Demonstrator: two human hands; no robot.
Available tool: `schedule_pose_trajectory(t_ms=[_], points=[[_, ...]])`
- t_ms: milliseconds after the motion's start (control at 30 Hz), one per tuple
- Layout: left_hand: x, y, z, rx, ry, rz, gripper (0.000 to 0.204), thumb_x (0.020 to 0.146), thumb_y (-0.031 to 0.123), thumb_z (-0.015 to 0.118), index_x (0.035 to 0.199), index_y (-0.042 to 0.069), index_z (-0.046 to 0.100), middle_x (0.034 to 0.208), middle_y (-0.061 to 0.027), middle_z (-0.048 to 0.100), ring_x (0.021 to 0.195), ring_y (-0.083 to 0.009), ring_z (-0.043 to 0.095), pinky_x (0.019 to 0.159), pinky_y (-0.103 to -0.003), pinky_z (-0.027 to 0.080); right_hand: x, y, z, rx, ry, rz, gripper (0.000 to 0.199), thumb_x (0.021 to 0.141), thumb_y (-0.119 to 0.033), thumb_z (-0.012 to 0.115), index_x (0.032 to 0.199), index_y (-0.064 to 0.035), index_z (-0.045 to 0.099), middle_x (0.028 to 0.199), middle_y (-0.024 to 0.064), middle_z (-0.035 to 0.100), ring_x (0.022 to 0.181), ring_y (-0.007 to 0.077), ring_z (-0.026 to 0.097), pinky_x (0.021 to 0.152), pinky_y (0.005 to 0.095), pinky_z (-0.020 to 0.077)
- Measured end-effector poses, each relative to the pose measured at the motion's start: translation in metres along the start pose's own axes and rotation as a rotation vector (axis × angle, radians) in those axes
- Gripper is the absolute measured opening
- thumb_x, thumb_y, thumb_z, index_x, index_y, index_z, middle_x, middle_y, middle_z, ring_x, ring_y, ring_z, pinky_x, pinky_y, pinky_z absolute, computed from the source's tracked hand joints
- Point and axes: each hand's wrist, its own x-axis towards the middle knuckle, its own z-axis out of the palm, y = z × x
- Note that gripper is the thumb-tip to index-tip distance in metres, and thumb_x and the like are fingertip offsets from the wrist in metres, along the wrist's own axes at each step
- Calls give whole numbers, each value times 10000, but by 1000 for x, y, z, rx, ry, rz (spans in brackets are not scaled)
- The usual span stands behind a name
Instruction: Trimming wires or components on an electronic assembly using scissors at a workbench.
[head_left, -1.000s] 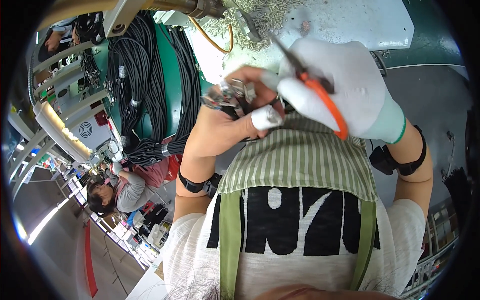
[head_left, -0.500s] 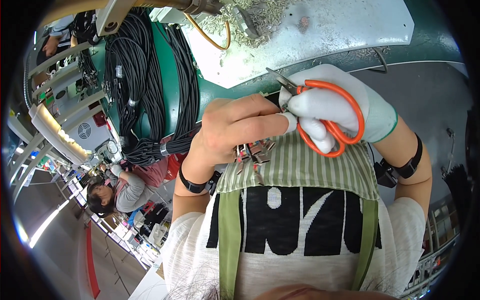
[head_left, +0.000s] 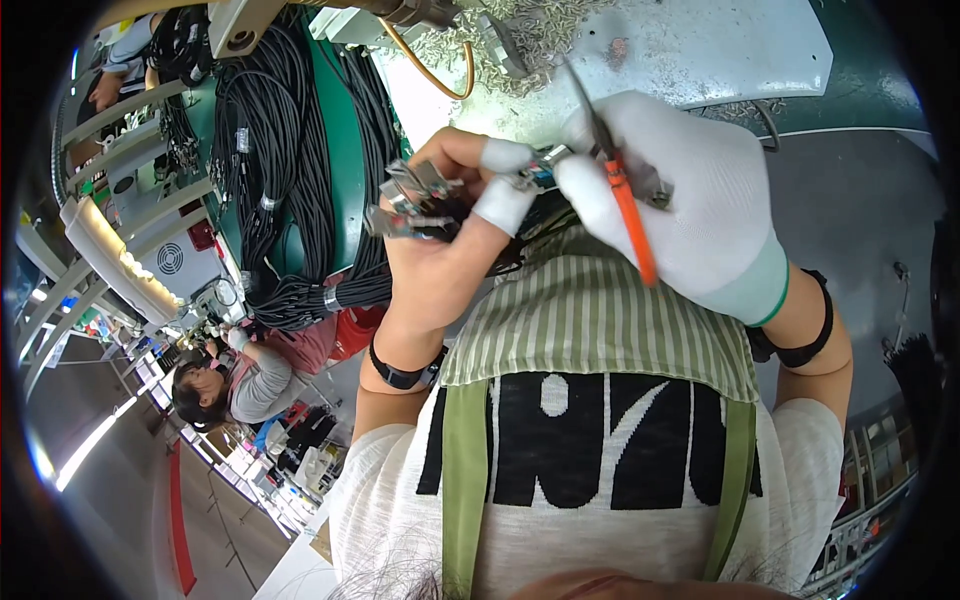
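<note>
At frame centre our left hand (head_left: 440,260) grips the connector bundle (head_left: 415,205); our gloved right hand (head_left: 690,200) holds orange scissors (head_left: 625,205) — we should cut close and steady.

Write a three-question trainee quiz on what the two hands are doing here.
1. True or false: the right hand wears a white glove.
2. What colour are the handles of the scissors in the right hand? A) blue B) orange C) black
3. Fill in: the left hand holds a cluster of metal ____ on dark cables.

Key: 1 true. 2 B. 3 connectors.
</note>
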Motion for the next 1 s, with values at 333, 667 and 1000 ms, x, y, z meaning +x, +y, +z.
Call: schedule_pose_trajectory(t_ms=[333,667,1000], points=[[-1,3,9,223,74,33,141,802,-49,619,925,-14,559,835,-47,612,733,-52,554,637,-186,433,-11,1,4,-349,-50,-160,121,797,-163,664,855,-64,624,563,50,501,474,242,509,468,301,411],[1,-11,6,375,4,322,208,733,-72,575,926,-4,537,763,-12,586,668,-20,499,596,-158,390,-11,3,10,106,-206,76,94,799,-141,641,852,-63,632,585,79,540,464,213,530,451,299,409],[12,-12,3,494,106,279,188,730,-53,646,896,-11,567,739,4,597,618,-16,490,568,-153,390,-7,18,28,-205,125,-170,125,791,-142,650,857,-38,627,600,91,551,474,228,538,463,292,414]])
